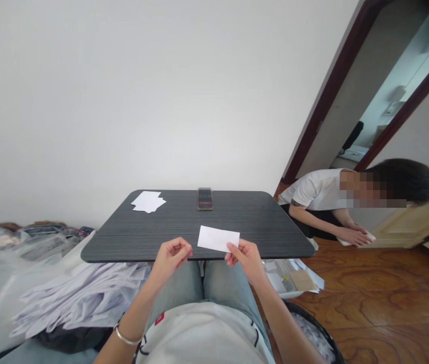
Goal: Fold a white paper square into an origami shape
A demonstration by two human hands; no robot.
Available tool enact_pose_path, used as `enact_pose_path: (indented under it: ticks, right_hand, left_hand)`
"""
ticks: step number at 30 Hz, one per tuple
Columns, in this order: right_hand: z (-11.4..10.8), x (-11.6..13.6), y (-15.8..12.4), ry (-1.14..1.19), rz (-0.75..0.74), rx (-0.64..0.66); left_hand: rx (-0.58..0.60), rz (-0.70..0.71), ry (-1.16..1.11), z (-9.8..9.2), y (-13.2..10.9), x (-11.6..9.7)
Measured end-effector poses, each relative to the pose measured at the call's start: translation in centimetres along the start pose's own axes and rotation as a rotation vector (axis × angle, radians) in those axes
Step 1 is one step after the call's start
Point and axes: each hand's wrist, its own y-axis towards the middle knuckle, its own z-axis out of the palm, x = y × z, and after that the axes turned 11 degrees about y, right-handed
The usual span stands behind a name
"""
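A blank white slip of paper [218, 238] is pinched at its lower right corner between the thumb and fingers of my right hand [245, 258]. It is held above the front edge of the dark table [176, 227], roughly level and tilted slightly. My left hand [172, 255] is just left of the slip, apart from it, with fingers curled in toward the thumb and nothing visible in them. Several white paper pieces [148, 201] lie overlapping at the table's far left. Near the back edge, a phone [205, 198] stands or lies with its dark screen toward me.
On the right, a person [320, 192] leans down, hands on something white. Below the table's right side are a container of papers [290, 278] and a black bin [313, 328] holding white scraps. Folded white cloth [85, 298] and plastic bags [28, 253] are piled at left.
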Motion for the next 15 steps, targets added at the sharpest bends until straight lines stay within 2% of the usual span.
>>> enact_pose_path:
  ticks: [3,6,10,15]
  right_hand:
    - [0.4,0.0,-0.2,-0.014,0.009,0.044]
    - [1.2,-0.3,-0.6,-0.027,0.03,0.11]
    - [1.7,-0.6,-0.8,-0.035,0.038,0.141]
    - [1.3,-0.6,-0.6,-0.053,0.028,0.141]
  left_hand:
    - [0.069,-0.029,-0.061,0.5,-0.1,-0.2]
    - [0.231,-0.032,-0.005,1.6,-0.5,-0.5]
    - [0.181,-0.035,0.051,2.6,-0.9,-0.8]
    - [0.168,-0.013,0.053,2.2,-0.6,-0.6]
